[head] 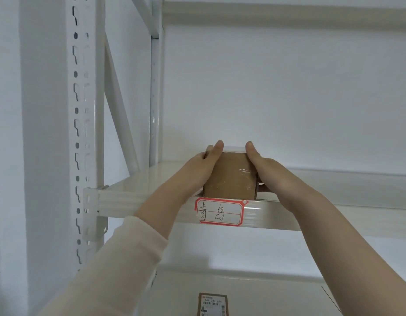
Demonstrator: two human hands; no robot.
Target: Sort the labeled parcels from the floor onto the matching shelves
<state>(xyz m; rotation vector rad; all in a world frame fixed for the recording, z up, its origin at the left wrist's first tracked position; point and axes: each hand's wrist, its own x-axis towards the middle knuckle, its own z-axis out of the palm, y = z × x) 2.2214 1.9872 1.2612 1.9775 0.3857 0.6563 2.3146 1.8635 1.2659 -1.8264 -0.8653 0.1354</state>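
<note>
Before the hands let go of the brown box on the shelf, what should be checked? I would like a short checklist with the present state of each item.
1. Cardboard box rests on the shelf: ok, its bottom sits at the front edge.
2. Box stands upright: ok.
3. Left hand and right hand grip both sides: ok.
4. Box sits directly above the red-bordered shelf label: ok.
5. Box's own label matches the shelf label: cannot tell, no label shows on the box.
6. Box is pushed far enough in: cannot tell.
</note>
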